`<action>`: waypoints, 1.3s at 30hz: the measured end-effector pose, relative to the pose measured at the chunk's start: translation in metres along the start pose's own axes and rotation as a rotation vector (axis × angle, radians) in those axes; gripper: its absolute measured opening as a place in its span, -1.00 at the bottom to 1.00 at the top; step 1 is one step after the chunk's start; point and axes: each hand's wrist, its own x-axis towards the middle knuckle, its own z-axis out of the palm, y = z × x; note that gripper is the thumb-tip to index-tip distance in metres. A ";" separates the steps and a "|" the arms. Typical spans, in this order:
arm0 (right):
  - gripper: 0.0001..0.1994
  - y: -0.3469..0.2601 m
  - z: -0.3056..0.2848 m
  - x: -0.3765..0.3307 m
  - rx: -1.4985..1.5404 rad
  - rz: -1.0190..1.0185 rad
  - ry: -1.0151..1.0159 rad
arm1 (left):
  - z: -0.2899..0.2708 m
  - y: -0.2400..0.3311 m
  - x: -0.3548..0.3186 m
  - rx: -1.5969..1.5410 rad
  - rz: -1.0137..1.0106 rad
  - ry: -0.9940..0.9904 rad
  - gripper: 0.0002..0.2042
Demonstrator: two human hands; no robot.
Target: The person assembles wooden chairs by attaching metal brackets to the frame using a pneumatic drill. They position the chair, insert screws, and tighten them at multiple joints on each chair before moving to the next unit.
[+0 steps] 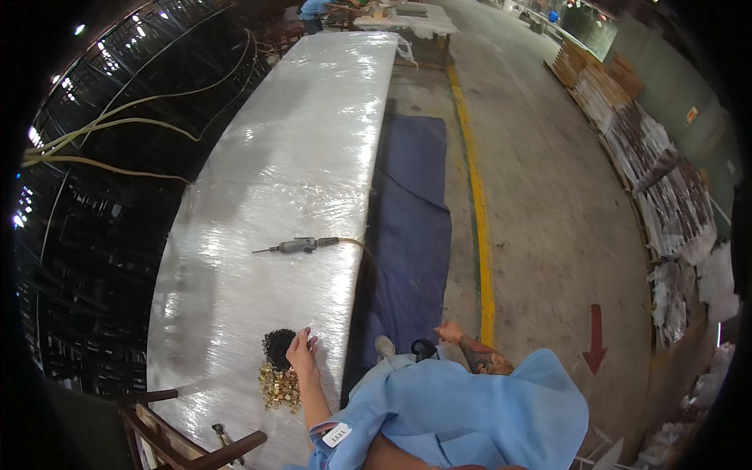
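My left hand (304,352) is above the near end of a long table (313,133) covered in clear plastic wrap, its fingers bent and apart. Beside its fingertips lies a heap of small black hardware, perhaps screws (277,348). Brass-coloured small metal fittings (280,386) are piled right below the black heap. Held low on the other side, away from the table, my right hand (450,332) has its fingers curled in; whatever they may hold is hidden. A grey air screwdriver (298,246) with a long thin bit lies on the wrap farther up, its hose running off the right edge.
A wooden frame with legs (227,452) stands at the lower left, beside a small metal tool (220,430). Blue cloth (415,235) lies along the table's right side. A yellow line (474,211) marks the floor. Wrapped stacks (638,149) line the right wall. A co-worker (313,12) stands far back.
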 end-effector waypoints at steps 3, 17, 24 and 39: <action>-0.73 0.008 0.019 0.019 0.074 -0.017 0.071 | 0.029 0.043 0.020 0.077 0.046 -0.063 -0.64; -0.74 -0.011 0.081 0.024 -0.085 -0.156 0.028 | 0.064 0.032 0.013 -0.367 -0.163 -0.479 -0.66; -0.70 -0.097 0.025 0.034 0.232 0.163 0.038 | 0.061 0.030 0.005 -0.504 -0.239 -0.465 -0.70; -0.60 -0.072 0.049 0.037 0.004 0.048 -0.020 | 0.077 0.027 0.011 -0.402 -0.256 -0.548 -0.70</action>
